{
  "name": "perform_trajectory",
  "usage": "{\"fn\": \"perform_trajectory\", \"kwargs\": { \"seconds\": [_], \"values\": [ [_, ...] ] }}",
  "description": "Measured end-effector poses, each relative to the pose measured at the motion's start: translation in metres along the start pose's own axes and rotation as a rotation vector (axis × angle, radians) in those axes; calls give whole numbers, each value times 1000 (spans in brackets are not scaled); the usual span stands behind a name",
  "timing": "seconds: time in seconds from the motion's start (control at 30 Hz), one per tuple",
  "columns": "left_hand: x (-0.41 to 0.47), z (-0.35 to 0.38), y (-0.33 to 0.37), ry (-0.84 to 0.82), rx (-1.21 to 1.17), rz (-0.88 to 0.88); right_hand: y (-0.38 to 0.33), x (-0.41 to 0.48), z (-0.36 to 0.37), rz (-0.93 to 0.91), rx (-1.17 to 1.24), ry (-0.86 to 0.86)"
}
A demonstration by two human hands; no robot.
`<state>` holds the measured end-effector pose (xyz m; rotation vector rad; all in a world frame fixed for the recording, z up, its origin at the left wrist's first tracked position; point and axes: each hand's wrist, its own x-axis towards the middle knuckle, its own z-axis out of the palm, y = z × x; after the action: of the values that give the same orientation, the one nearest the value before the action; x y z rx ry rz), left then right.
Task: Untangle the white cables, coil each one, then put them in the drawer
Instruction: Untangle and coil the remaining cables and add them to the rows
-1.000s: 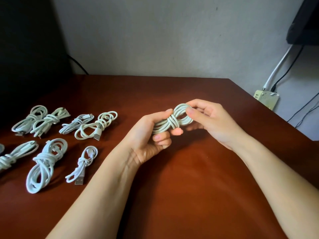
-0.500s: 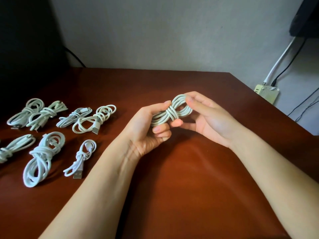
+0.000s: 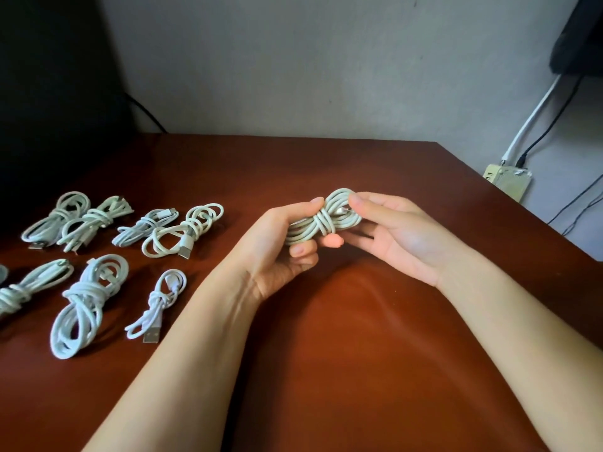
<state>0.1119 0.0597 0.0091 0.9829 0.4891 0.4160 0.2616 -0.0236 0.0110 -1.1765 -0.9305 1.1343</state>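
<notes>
Coiled cables (image 3: 98,256) lie left on the table (image 3: 359,353)

No text, label, brand, number or sign can be read anywhere. No legible marking is seen on the held white coiled cable (image 3: 326,220), on the white coiled cables (image 3: 88,301) laid near the left edge of the reddish-brown wooden table (image 3: 359,353), or on the pale plastic socket box (image 3: 509,182) on the wall.
</notes>
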Motion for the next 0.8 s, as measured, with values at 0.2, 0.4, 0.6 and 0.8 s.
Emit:
{"fn": "perform_trajectory", "kwargs": {
  "seconds": [0.2,0.4,0.6,0.8],
  "values": [
    [0,0,-2,-14,53,-58,0,-1,-3,-14,-97,29],
    [-2,2,0,34,187,-45,-5,-6,3,-162,-176,121],
    [-7,3,3,142,376,56,-8,-9,10,-357,-572,199],
    [-7,9,0,191,382,118,-10,-11,11,-457,-589,195]
  ]
}}
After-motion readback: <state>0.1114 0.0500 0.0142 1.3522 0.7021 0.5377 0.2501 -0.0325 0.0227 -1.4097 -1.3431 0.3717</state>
